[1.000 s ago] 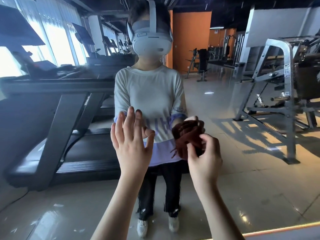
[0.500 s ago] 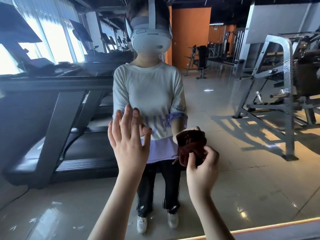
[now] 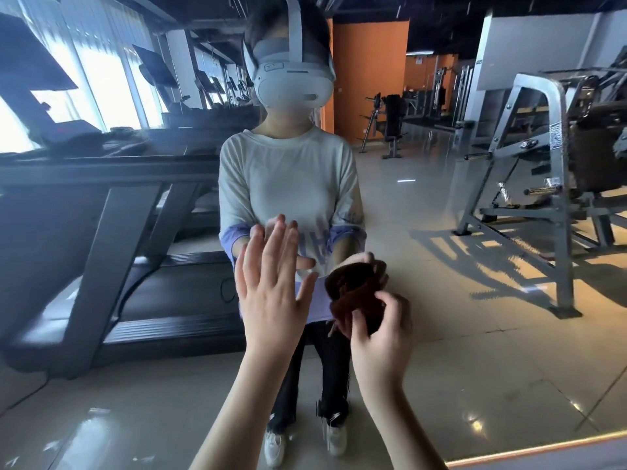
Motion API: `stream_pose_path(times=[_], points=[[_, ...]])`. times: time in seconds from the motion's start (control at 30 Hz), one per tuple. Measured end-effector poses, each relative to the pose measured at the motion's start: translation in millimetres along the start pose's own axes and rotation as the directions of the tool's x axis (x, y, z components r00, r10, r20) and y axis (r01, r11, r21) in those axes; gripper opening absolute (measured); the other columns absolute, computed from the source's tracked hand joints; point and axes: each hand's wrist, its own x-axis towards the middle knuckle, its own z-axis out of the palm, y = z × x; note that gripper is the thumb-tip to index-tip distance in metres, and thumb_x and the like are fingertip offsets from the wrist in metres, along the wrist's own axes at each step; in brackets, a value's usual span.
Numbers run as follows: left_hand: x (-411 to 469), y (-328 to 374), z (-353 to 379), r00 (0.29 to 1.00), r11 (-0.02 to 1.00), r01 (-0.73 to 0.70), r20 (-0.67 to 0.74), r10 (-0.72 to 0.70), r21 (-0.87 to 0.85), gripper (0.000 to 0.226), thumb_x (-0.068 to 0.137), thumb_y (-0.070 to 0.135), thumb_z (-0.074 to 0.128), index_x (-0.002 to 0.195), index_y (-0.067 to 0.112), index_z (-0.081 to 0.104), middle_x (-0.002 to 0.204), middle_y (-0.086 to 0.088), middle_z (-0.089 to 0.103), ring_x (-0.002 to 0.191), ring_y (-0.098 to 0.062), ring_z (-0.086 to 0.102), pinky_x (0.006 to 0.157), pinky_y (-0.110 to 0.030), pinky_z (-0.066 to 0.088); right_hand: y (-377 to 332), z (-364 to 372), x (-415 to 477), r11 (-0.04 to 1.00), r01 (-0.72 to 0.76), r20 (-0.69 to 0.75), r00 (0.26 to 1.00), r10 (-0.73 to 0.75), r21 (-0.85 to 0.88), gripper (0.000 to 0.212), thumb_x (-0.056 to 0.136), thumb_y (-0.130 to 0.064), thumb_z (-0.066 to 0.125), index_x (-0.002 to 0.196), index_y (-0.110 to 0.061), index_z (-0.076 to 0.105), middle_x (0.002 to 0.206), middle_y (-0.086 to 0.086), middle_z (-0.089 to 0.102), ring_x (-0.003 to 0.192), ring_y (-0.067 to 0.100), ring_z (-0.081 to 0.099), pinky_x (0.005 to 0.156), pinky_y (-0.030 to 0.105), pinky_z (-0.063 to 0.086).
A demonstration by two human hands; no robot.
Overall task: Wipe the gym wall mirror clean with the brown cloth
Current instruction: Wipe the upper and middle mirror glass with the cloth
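The right hand [image 3: 380,340] has its grip closed round the brown cloth [image 3: 353,300]: thumb and curled fingers pinch it into a dark bunch, held up in front of the mirror [image 3: 475,334] at about waist height of the reflected figure. Cloth and reflection run together there, so I cannot tell whether the cloth is actually touching the glass. Just beside it, the left hand [image 3: 271,300] holds nothing; its fingers are straight and slightly spread, palm facing the mirror, fingertips overlapping their own reflection (touching or just short of the glass, I can't say).

The mirror fills nearly the whole view, with its lower edge [image 3: 543,449] showing as a bright strip at the bottom right. In it stands the person's reflection, in a pale top and dark trousers, wearing a white headset [image 3: 291,79]. A treadmill [image 3: 101,249] is reflected to the left, with tall bright windows [image 3: 101,72] behind it. To the right stands a grey metal weight machine [image 3: 543,164], casting shadows on the glossy tiled floor [image 3: 441,385], and an orange wall [image 3: 369,79] shows at the back.
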Motion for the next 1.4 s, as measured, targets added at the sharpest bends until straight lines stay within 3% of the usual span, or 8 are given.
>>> stream_pose_path(times=[0.1, 0.23, 0.47, 0.63, 0.83, 1.03, 1.23, 1.4], points=[[-1.2, -0.7, 7.9, 1.0, 0.998, -0.017, -0.01, 0.017, 0.058, 0.068, 0.086, 0.03, 0.072, 0.146, 0.016, 0.044, 0.153, -0.009, 0.044, 0.143, -0.034, 0.034, 0.107, -0.056, 0.038, -8.8, -5.1, 29.5, 0.997, 0.073, -0.046, 0.996, -0.072, 0.024, 0.032, 0.08, -0.023, 0.058, 0.107, -0.007, 0.058, 0.097, 0.015, 0.063, 0.092, 0.028, 0.055, 0.079, 0.034, 0.044], [-3.3, -3.2, 11.5, 0.999, 0.996, -0.022, -0.036, 0.026, 0.089, 0.067, 0.085, 0.028, 0.074, 0.144, 0.015, 0.047, 0.15, -0.011, 0.049, 0.142, -0.034, 0.037, 0.109, -0.054, 0.038, -23.8, -11.4, 78.5, 0.994, 0.011, -0.201, 0.979, 0.011, 0.108, 0.033, 0.083, -0.019, 0.062, 0.113, -0.004, 0.059, 0.105, 0.015, 0.061, 0.095, 0.034, 0.059, 0.081, 0.044, 0.051], [-2.8, 5.1, 11.9, 0.998, 0.997, 0.025, -0.052, -0.021, 0.072, 0.063, 0.086, 0.03, 0.069, 0.142, 0.013, 0.046, 0.149, -0.013, 0.049, 0.142, -0.034, 0.034, 0.114, -0.051, 0.032, -45.2, -11.0, 109.1, 0.941, 0.337, -0.104, 0.936, -0.336, -0.003, 0.029, 0.083, -0.017, 0.065, 0.109, -0.004, 0.068, 0.103, 0.016, 0.066, 0.094, 0.029, 0.055, 0.08, 0.036, 0.045], [-2.0, 11.4, 11.6, 0.997, 0.997, 0.058, -0.054, -0.055, 0.053, 0.064, 0.088, 0.044, 0.061, 0.141, 0.01, 0.049, 0.152, -0.009, 0.041, 0.142, -0.035, 0.032, 0.116, -0.048, 0.025, -39.4, -28.0, 139.9, 0.986, 0.147, -0.279, 0.953, -0.118, 0.084, 0.032, 0.084, -0.013, 0.068, 0.114, -0.002, 0.068, 0.109, 0.016, 0.066, 0.098, 0.033, 0.059, 0.087, 0.025, 0.04], [-2.5, 18.0, 16.0, 0.994, 0.992, 0.086, -0.079, -0.079, 0.096, 0.067, 0.089, 0.045, 0.061, 0.144, 0.012, 0.042, 0.154, -0.004, 0.033, 0.143, -0.034, 0.03, 0.118, -0.047, 0.022, -34.8, -22.5, 122.9, 0.919, 0.388, -0.105, 0.914, -0.393, -0.065, 0.03, 0.083, -0.018, 0.064, 0.112, -0.009, 0.071, 0.108, 0.013, 0.068, 0.093, 0.035, 0.058, 0.079, 0.043, 0.047], [-3.4, 22.2, 15.4, 0.993, 0.988, 0.112, -0.059, -0.106, 0.11, 0.077, 0.081, 0.038, 0.072, 0.145, 0.011, 0.039, 0.155, -0.004, 0.03, 0.143, -0.034, 0.029, 0.117, -0.049, 0.024, -8.9, -44.9, 139.8, 0.993, 0.121, -0.272, 0.956, -0.115, 0.008, 0.032, 0.082, -0.015, 0.068, 0.112, -0.005, 0.069, 0.108, 0.015, 0.067, 0.098, 0.028, 0.053, 0.082, 0.041, 0.047], [-3.7, 22.9, 20.4, 0.991, 0.989, 0.105, -0.094, -0.095, 0.107, 0.07, 0.086, 0.039, 0.07, 0.143, 0.009, 0.044, 0.153, -0.008, 0.035, 0.142, -0.036, 0.032, 0.116, -0.051, 0.025, -2.0, -34.0, 101.5, 0.942, 0.318, -0.065, 0.943, -0.326, -0.11, 0.032, 0.077, -0.01, 0.068, 0.109, -0.008, 0.072, 0.11, 0.012, 0.069, 0.098, 0.032, 0.059, 0.084, 0.043, 0.047], [-3.9, 24.6, 20.6, 0.988, 0.99, 0.12, -0.105, -0.111, 0.075, 0.059, 0.093, 0.037, 0.065, 0.14, 0.004, 0.051, 0.151, -0.012, 0.041, 0.14, -0.037, 0.035, 0.114, -0.053, 0.029, 16.4, -51.3, 116.3, 0.999, -0.018, -0.227, 0.974, 0.007, -0.048, 0.034, 0.079, -0.023, 0.067, 0.108, -0.004, 0.066, 0.104, 0.013, 0.066, 0.096, 0.026, 0.056, 0.08, 0.04, 0.047]])
